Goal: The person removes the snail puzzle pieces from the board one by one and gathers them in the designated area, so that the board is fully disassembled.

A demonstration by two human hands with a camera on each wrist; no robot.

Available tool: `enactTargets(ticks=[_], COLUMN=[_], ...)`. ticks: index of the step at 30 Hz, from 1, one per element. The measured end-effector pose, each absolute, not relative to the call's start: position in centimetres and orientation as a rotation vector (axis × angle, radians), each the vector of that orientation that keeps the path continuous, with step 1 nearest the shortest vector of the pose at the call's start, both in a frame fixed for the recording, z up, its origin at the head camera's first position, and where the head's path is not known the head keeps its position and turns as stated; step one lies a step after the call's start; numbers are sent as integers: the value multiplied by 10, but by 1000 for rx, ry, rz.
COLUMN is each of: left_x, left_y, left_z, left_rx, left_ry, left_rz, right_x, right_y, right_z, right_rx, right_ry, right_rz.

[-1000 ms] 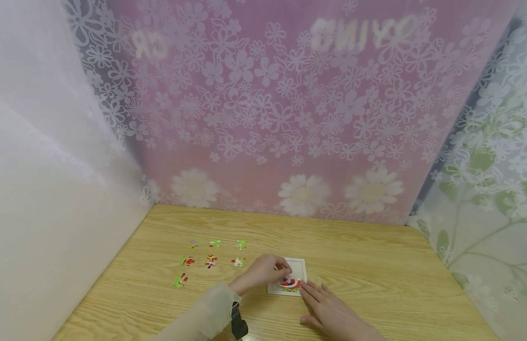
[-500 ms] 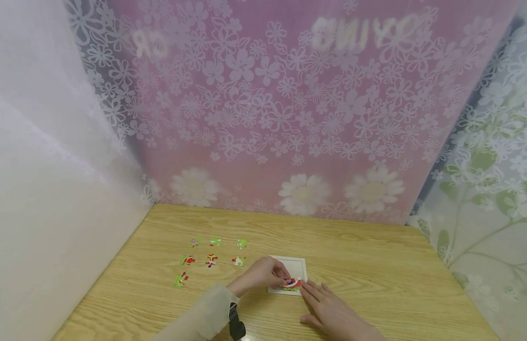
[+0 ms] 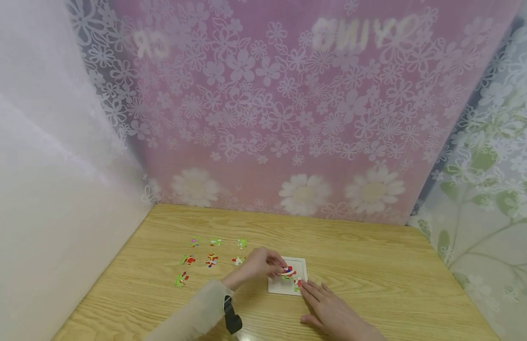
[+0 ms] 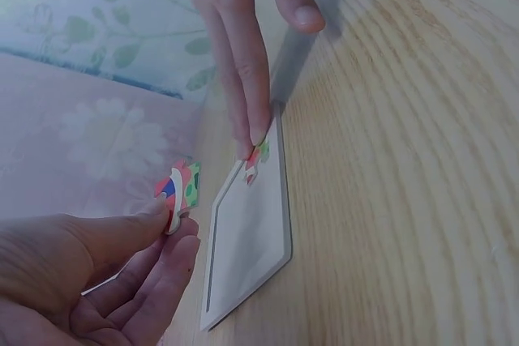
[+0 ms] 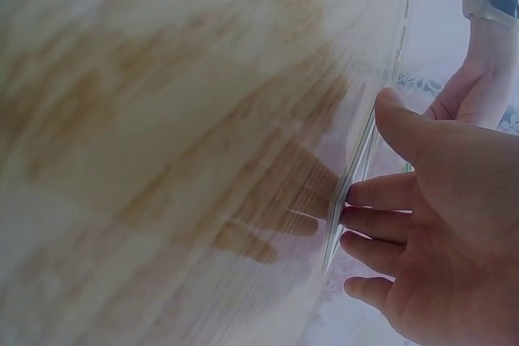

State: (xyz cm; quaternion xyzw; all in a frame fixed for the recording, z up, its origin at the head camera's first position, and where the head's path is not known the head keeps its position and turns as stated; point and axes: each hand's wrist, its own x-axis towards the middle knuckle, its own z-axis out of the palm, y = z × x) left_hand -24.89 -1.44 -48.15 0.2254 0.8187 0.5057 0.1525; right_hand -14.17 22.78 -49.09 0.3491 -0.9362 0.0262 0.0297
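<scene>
My left hand [image 3: 261,264] pinches a jigsaw puzzle piece [image 4: 185,188] between thumb and fingers, held just above a white square puzzle tray [image 3: 306,265]. The piece is red, white, blue and green. In the tray's near right corner lies another puzzle piece [image 4: 256,163], partly covered by fingertips. My right hand [image 3: 329,305] lies with straight fingers, its fingertips touching the tray's right edge and that corner piece. In the right wrist view those fingers [image 5: 379,224] reach the tray's edge; the tray's face is mostly hidden there.
Several loose puzzle pieces lie in rows on the wooden table [image 3: 374,265] to the left, among them a red and yellow one [image 3: 211,260] and a green and red one [image 3: 182,279]. A flowered pink curtain [image 3: 263,118] stands behind the table.
My left hand has lifted a puzzle piece off the tray and moved it slightly up and away. Bare tray now shows beside the corner piece. The right hand has stayed in place.
</scene>
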Motion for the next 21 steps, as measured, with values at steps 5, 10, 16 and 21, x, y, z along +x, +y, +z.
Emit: enactTargets(ticks=[5,10,16,21], left_x=[-252,-255,-254,-252], left_y=[-20,-29,-46,-62], left_z=[-481,-481,-479,-479], left_rx=[657,647,661,668], left_ry=[2341,2360,2364,2363], left_rz=[1455,1456,1467,1477], right_x=[-142,-142,-143,-143], right_y=[228,228,228,228], right_z=[-490,-490,-490,-490], right_rx=[1087,1095,1088,1086], right_ry=[-2896,-2893,-2910,-2922], right_rz=[95,108,136,157])
